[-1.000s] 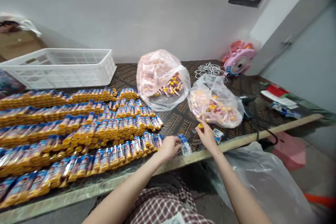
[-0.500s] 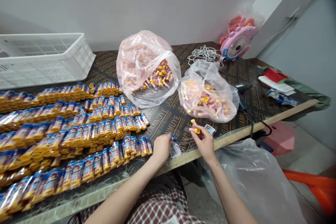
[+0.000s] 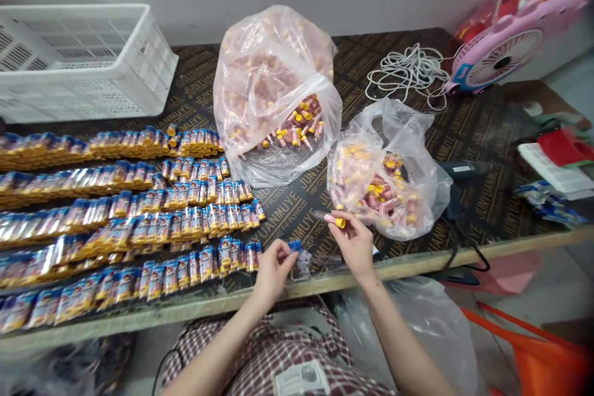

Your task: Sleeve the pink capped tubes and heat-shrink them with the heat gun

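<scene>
My right hand [image 3: 353, 246] is closed on a small pink-and-white tube with a yellow cap [image 3: 340, 222], held sideways between thumb and fingers. A strip of clear film sticks out from the tube's left end. My left hand [image 3: 273, 271] pinches at the blue edge of a clear plastic sleeve [image 3: 295, 247], which lies with other sleeves by the table's front edge. How many sleeves the fingers grip is hidden. Just beyond my right hand sits a smaller clear bag [image 3: 411, 158] of yellow-capped tubes. Rows of wrapped tubes with blue tops [image 3: 164, 276] lie left of my left hand.
A larger bag of tubes [image 3: 260, 68] stands at the back middle. At the back left is a white plastic crate [image 3: 116, 90]. A coiled white cable [image 3: 408, 77] and a pink fan [image 3: 503, 62] are at the back right. A dark handheld tool [image 3: 464, 170] lies by the smaller bag.
The camera view has shifted, tilting lower over the table. Two yellow-capped tubes showed at my right hand before; one shows now. My left hand's fingers have turned toward the blue-edged sleeves.
</scene>
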A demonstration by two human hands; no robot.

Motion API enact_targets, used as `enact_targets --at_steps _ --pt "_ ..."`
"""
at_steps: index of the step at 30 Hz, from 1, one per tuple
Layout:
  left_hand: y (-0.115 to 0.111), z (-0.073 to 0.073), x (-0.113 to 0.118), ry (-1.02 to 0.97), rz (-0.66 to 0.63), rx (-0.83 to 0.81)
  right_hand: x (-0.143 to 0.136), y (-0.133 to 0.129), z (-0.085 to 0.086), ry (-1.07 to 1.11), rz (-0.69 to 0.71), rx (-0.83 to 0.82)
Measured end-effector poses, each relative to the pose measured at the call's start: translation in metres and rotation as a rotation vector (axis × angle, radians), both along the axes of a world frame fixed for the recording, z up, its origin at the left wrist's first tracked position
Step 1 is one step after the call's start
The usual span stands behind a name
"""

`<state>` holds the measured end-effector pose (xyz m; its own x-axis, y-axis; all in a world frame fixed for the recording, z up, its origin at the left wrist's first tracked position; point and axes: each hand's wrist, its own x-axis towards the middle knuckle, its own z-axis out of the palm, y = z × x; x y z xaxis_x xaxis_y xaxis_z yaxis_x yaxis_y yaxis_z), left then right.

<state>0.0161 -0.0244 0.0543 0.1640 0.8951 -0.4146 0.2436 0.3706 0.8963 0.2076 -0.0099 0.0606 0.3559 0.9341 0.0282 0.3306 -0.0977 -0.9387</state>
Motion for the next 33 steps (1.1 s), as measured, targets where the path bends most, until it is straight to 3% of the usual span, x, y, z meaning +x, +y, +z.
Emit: enact_targets --at_steps 3,7,10,16,23,27,33 --pt "-0.004 0.041 0.01 -0.233 0.313 -0.223 0.016 -0.022 0.046 0.038 0.082 0.019" --pt "-0.011 0.088 0.03 -0.36 0.529 -0.361 0.035 -0.054 0.092 0.019 0.19 0.076" --pt "-0.013 0.111 0.044 -0.42 0.585 -0.388 0.042 -0.073 0.116 0.013 0.197 0.122" --pt "-0.015 0.144 0.065 -0.421 0.543 -0.351 0.048 -0.095 0.159 -0.152 0.164 0.234" --pt "-0.014 0.165 0.087 -0.401 0.455 -0.273 0.055 -0.105 0.177 -0.249 0.13 0.35" --pt "-0.013 0.173 0.093 -0.4 0.423 -0.213 0.051 -0.104 0.179 -0.182 0.215 0.35" --pt "-0.014 0.194 0.081 -0.609 0.421 -0.254 0.042 -0.086 0.172 0.001 0.398 0.246"
